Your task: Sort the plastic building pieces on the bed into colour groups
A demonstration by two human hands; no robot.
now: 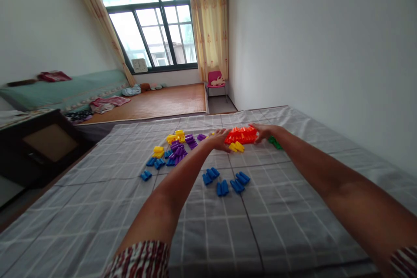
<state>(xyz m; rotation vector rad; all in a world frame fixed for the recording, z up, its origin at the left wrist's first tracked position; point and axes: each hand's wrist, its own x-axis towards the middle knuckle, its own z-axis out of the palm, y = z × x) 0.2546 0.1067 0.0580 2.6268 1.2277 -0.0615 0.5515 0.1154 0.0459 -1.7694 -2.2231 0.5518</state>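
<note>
A packed row of orange-red plastic clips (241, 135), which look like clothes pegs, lies toward the far side of the bed. My left hand (219, 140) cups its left end, thumb low and fingers over the top. At the right end, my right hand (261, 132) curves its fingers and thumb around the clips. A few yellow clips (236, 147) lie just in front of the row. Green clips (275, 142) are partly hidden behind my right wrist. Nearer to me sit several blue clips (223, 188) in small groups. Purple clips (177, 152) are heaped left of my left forearm.
A grey checked sheet (276, 226) covers the bed. More yellow clips (158, 152) and blue clips (146, 175) lie at left. A white wall (319, 39) rises on the right. Beyond are another bed (169, 100), a pink chair (215, 79) and a dark cabinet (42, 143).
</note>
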